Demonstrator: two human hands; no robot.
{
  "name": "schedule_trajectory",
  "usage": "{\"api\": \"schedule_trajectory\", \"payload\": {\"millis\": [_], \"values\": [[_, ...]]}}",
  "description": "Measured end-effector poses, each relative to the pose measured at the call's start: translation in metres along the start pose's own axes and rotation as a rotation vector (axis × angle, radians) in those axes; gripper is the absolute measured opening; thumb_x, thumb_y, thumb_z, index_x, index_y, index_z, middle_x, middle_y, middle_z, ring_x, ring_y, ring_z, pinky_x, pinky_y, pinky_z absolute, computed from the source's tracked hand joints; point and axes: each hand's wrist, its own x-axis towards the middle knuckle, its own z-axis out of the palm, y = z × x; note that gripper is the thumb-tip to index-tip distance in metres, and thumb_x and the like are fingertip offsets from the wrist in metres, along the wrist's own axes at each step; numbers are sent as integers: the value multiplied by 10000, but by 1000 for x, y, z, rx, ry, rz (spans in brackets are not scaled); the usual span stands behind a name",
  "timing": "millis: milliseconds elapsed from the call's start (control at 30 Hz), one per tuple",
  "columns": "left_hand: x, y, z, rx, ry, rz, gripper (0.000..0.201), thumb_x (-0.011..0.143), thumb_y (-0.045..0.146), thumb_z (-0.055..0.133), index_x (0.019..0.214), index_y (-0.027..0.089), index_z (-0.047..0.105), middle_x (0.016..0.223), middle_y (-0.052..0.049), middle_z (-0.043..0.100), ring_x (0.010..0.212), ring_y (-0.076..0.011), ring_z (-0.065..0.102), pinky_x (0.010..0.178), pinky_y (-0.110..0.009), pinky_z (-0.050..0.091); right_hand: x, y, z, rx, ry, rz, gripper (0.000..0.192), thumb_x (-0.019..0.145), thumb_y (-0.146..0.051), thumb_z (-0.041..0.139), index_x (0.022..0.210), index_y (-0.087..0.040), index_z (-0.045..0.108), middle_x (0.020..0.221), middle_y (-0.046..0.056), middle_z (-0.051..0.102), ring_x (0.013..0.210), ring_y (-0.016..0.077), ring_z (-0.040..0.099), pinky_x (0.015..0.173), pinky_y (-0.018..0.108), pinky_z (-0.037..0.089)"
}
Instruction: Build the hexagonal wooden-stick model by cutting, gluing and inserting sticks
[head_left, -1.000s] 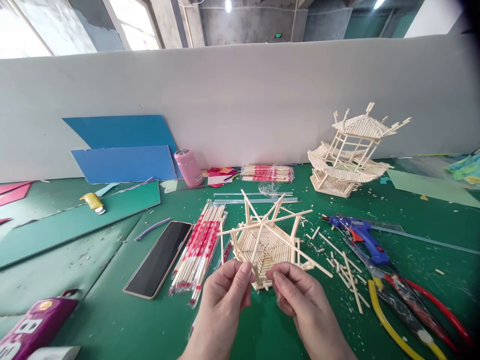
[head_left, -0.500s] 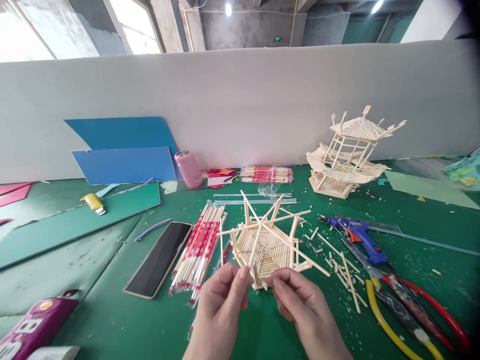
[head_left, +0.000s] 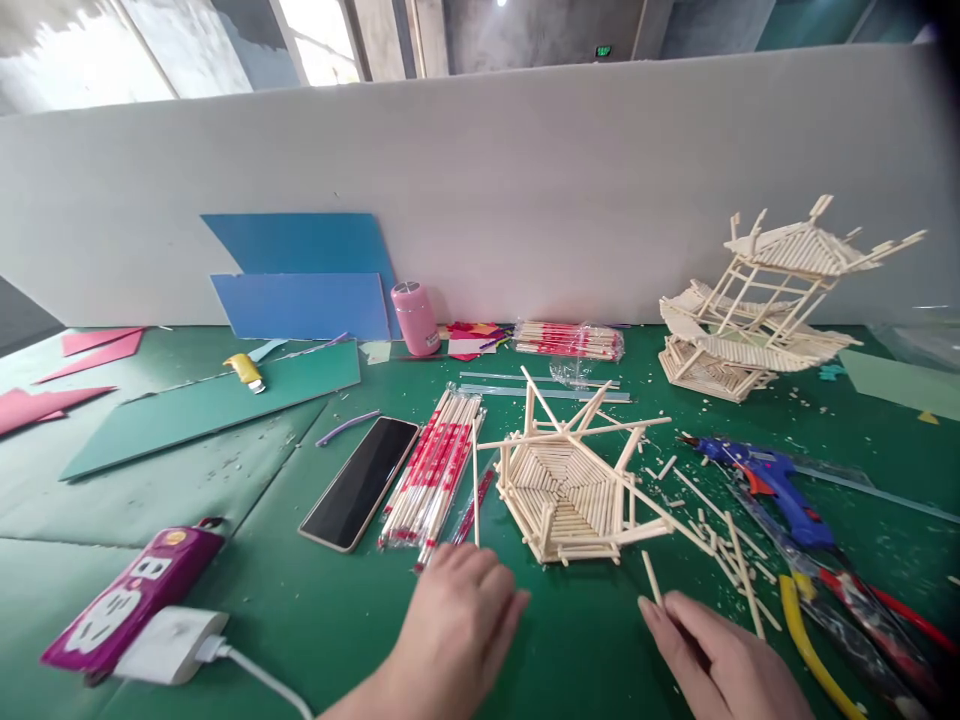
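Observation:
A half-built hexagonal frame of wooden sticks [head_left: 566,490] stands on the green mat [head_left: 315,610], with nobody holding it. My left hand [head_left: 459,622] rests palm down on the mat just in front of and left of the frame, holding nothing. My right hand [head_left: 712,655] lies low at the right, its fingertips at the near end of a short loose stick [head_left: 651,578]. More cut stick pieces [head_left: 724,550] are scattered to the frame's right. A packet of red-wrapped chopsticks [head_left: 439,465] lies left of the frame.
A finished stick pagoda [head_left: 757,310] stands at the back right. A blue glue gun [head_left: 772,480] and red- and yellow-handled cutters [head_left: 840,620] lie at the right. A phone [head_left: 361,482], pink power strip [head_left: 135,600], white plug [head_left: 169,645], pink cup [head_left: 415,318] and blue boards [head_left: 300,280] fill the left.
Both hands have let go of the hexagonal frame and dropped toward me; the frame now sits on the mat. The view has shifted left and down.

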Motion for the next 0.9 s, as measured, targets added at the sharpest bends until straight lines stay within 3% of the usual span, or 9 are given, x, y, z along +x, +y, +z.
{"api": "schedule_trajectory", "payload": {"millis": [100, 200, 267, 333, 500, 600, 667, 767, 900], "values": [[11, -18, -13, 282, -4, -125, 325, 872, 282, 355, 677, 162, 586, 693, -97, 606, 688, -258, 543, 630, -370, 333, 8, 16, -4, -286, 30, 36, 346, 834, -474, 396, 579, -240, 393, 460, -27, 455, 385, 135, 427, 391, 237, 249], [23, -30, -14, 395, -14, -183, 369, 865, 340, 349, 648, 163, 589, 664, -100, 610, 692, -268, 543, 650, -380, 314, 13, 17, -9, -366, 122, 66, 259, 829, -474, 406, 745, -238, 472, 489, -35, 451, 375, 138, 435, 370, 230, 226], [27, -34, -9, 405, -27, -210, 366, 854, 335, 350, 626, 169, 583, 651, -93, 615, 692, -261, 543, 656, -374, 301, 11, 14, -7, -343, 200, 37, 242, 838, -451, 411, 866, -223, 486, 528, -32, 462, 395, 137, 448, 381, 231, 266], [29, -37, -5, 401, -32, -227, 340, 840, 304, 355, 614, 176, 575, 638, -83, 621, 694, -255, 546, 654, -366, 290, 6, 8, 0, -291, 250, -37, 199, 855, -401, 409, 864, -217, 486, 538, -29, 454, 435, 139, 468, 430, 237, 323], [31, -39, -1, 405, -26, -266, 312, 814, 233, 341, 595, 177, 555, 597, -81, 633, 673, -249, 561, 631, -346, 279, -8, -11, 29, -102, 255, -219, 92, 858, -254, 427, 862, -205, 505, 560, -11, 500, 502, 138, 519, 531, 246, 396], [31, -42, -2, 404, -11, -286, 302, 808, 227, 336, 593, 174, 541, 609, -84, 645, 660, -243, 572, 624, -333, 283, -11, -13, 31, -52, 277, -262, 90, 845, -210, 437, 889, -185, 512, 587, 3, 529, 525, 135, 534, 535, 244, 412], [29, -46, -4, 396, 7, -297, 288, 807, 239, 340, 596, 177, 526, 621, -77, 647, 661, -238, 580, 628, -324, 293, -9, -6, 20, -57, 337, -236, 95, 846, -210, 442, 903, -175, 509, 606, 12, 544, 538, 135, 536, 541, 246, 420], [25, -52, -7, 380, 32, -306, 269, 806, 250, 344, 600, 187, 506, 638, -62, 646, 654, -228, 588, 616, -306, 304, 3, 14, -14, -211, 443, -85, 158, 863, -263, 436, 962, -164, 509, 742, 58, 610, 650, 152, 578, 641, 268, 448], [19, -57, -11, 365, 29, -308, 247, 796, 229, 346, 599, 191, 490, 636, -49, 638, 630, -213, 592, 585, -285, 309, 42, 41, -61, -419, 339, 79, 200, 860, -266, 442, 1010, -170, 533, 898, 82, 634, 754, 187, 603, 651, 301, 458]]}}
